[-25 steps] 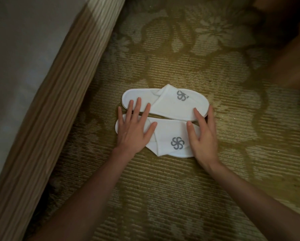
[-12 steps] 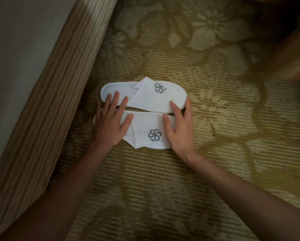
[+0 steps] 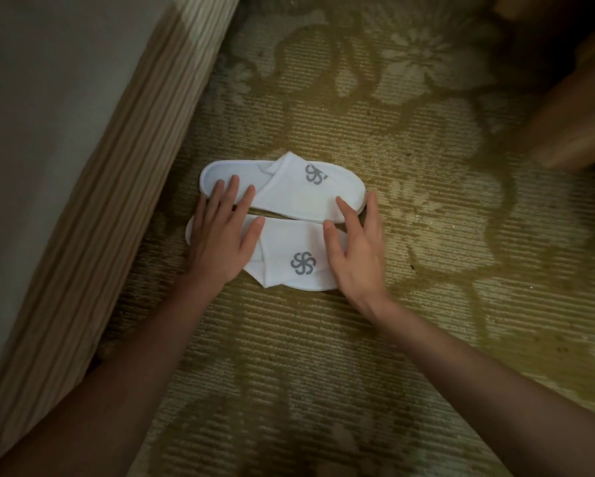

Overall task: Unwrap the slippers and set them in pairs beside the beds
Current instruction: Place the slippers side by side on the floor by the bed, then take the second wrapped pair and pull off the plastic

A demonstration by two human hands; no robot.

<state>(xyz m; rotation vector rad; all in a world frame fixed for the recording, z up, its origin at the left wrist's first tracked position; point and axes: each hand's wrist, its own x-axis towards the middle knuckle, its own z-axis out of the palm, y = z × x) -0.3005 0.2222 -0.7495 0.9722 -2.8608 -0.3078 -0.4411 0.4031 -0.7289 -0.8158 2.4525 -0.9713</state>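
Slippers [image 3: 282,222] unwrapped, side by side on carpet [image 3: 323,356] near bed [image 3: 100,201]. Left hand [image 3: 217,242], right hand [image 3: 354,249] flat on them, fingers spread, gripping nothing. Recommended: align heels and toes, keep pair parallel, press lightly.

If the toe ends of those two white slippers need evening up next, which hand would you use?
Probably the right hand: its fingers already rest at the toe ends of both slippers, while the left hand lies flat over the heel ends.
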